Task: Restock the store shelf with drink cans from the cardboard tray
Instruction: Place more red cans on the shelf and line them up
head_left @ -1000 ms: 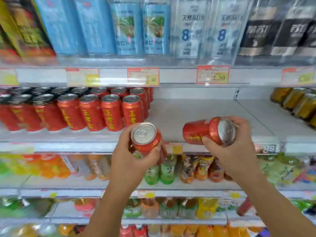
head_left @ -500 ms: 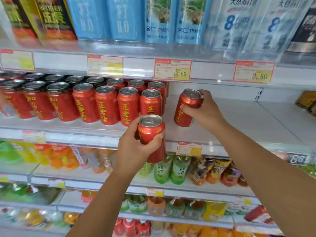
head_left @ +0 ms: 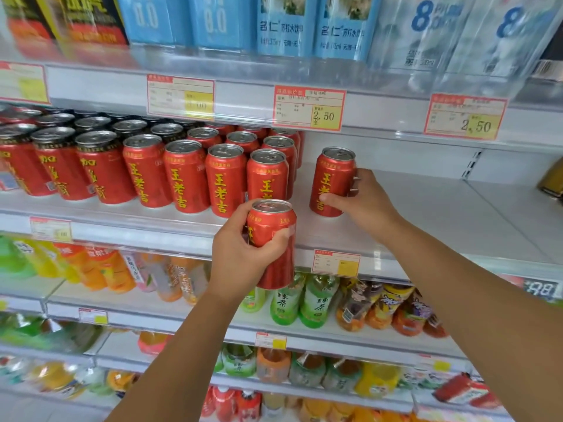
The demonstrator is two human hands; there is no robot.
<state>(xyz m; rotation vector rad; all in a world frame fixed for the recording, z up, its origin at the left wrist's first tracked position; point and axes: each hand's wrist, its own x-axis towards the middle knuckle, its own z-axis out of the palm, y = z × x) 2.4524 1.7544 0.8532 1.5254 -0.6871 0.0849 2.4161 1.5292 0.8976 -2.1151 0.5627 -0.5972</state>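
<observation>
Shelving: a white metal store shelf stands in front of me. Its right part is bare board, and a clear plastic front rail carries a paper price tag.
Stock: rows of red aluminium drink cans with yellow lettering fill the left part of the board, several deep, all upright with silver tops up.
Right hand: my right hand grips a single red can of the same kind. My thumb lies across its lower front and my fingers curl round its right side.
Right can: it is upright with the label facing me and its base at the shelf board. It sits just right of the rows, with a small gap to the nearest can. Whether its full weight is on the board I cannot tell.
Left hand: my left hand is wrapped firmly round a second red can, thumb across the front and fingers curled round the left side.
Left can: it is nearly upright and off the board, held in front of the rail, before the can at the right end of the front row.
Above: blue-labelled bottles stand beside clear water packs marked with a large blue 8. Red-and-yellow price cards hang on that shelf's edge, two of them reading 2.50.
Below: green tea bottles and orange juice bottles sit on the next shelf down. The bottles lower still are too blurred to name.
Far right: a dark digital price display sits on the rail.
</observation>
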